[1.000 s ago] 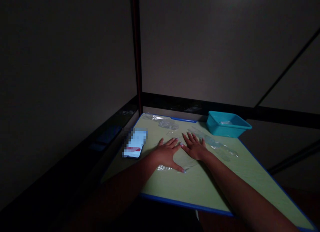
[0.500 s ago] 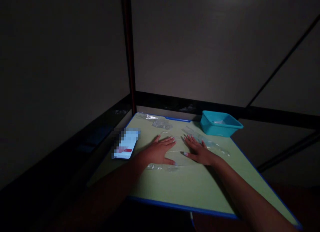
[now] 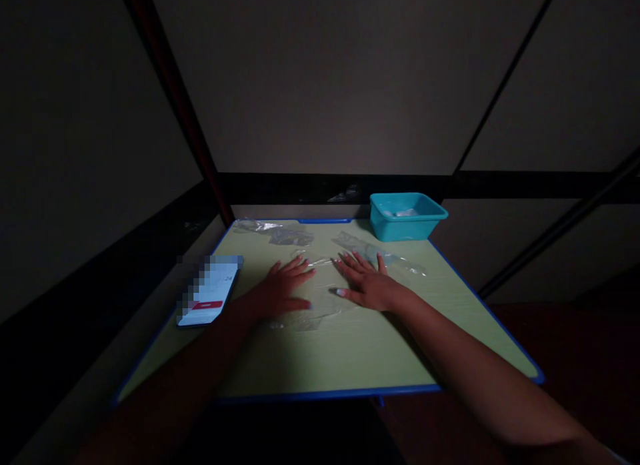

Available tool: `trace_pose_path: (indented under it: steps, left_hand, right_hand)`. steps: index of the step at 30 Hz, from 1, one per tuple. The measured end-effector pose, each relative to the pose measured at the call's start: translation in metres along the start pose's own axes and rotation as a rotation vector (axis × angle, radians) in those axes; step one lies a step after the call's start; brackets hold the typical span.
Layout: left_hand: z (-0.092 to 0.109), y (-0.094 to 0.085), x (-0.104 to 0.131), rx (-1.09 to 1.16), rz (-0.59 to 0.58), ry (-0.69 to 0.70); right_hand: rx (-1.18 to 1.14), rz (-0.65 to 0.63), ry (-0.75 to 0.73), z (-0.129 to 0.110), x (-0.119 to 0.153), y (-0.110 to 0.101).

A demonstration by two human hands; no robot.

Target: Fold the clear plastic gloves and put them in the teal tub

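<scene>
On a pale green table (image 3: 350,365) with a blue edge lies a clear plastic bag (image 3: 320,301), flat between my hands. My left hand (image 3: 283,288) rests palm down on its left part, fingers spread. Over its right part my right hand (image 3: 367,281) lies palm down, also with fingers apart. Neither hand grips anything. Another clear bag (image 3: 400,260) stretches behind my right hand, towards the right. The outline of the bag under my hands is faint in the dim light.
More crumpled clear plastic (image 3: 290,236) lies at the back left of the table. A turquoise basket (image 3: 407,228) with something whitish inside stands at the back right corner. A lit phone (image 3: 213,295) lies at the left edge. Walls rise behind.
The camera view has turned, so the table sits further left and more level. My hands have moved slightly apart on the plastic, and both remain spread flat.
</scene>
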State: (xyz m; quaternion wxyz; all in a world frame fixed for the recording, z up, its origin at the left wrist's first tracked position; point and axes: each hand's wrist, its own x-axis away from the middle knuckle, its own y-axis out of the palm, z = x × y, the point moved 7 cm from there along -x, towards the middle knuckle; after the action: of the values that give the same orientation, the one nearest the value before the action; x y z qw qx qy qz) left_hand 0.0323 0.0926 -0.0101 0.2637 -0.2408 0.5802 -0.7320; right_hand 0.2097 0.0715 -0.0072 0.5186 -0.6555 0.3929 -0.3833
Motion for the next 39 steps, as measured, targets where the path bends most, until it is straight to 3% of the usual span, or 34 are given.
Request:
trace_pose_path:
  steps: [4, 10, 15, 22, 31, 39]
  left_hand:
    - [-0.004, -0.003, -0.001, -0.003, 0.066, -0.007]
    - [-0.010, 0.007, -0.004, -0.005, 0.019, 0.058]
    - [-0.015, 0.010, -0.006, -0.037, 0.020, 0.068]
    - [-0.022, 0.020, -0.010, -0.155, -0.003, 0.072]
    - [-0.018, 0.017, -0.007, -0.172, -0.011, 0.033]
    - [-0.018, 0.016, -0.007, -0.178, -0.031, 0.017]
  right_hand:
    - [0.030, 0.090, -0.018, -0.004, 0.002, -0.009]
    - [-0.176, 0.150, -0.310, -0.058, 0.013, -0.015]
    - [-0.280, 0.303, -0.335, -0.082, 0.014, -0.011]
    - [-0.235, 0.295, -0.355, -0.088, 0.001, 0.007]
    - [-0.304, 0.228, -0.409, -0.094, 0.002, 0.004]
    - [-0.275, 0.268, -0.292, -0.084, -0.003, 0.007]
